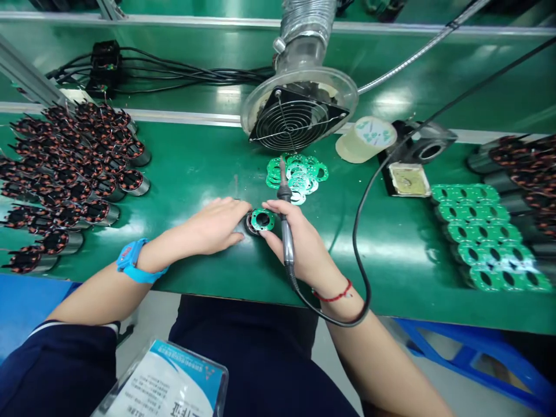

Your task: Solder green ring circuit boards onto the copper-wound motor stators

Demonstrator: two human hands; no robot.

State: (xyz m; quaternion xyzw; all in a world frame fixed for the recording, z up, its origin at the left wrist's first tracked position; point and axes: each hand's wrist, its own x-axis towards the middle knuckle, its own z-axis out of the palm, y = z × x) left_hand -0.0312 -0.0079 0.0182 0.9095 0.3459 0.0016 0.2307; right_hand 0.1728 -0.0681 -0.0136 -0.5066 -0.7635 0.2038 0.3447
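Observation:
A motor stator in a dark metal housing stands on the bench, with a ring-shaped green circuit board at its top. My left hand is closed around the housing from the left, partly hiding it. In my right hand a soldering iron lies between thumb and fingers, its tip pointing away from me. The right thumb and forefinger also reach the edge of the ring board. Just beyond the hands is a loose pile of green ring boards.
Rows of stators stand at left. Stators topped with green boards fill the right. A fan in a fume hood hangs behind the pile. Beside it are a solder-wire roll and an iron stand. The iron's cord loops over my right forearm.

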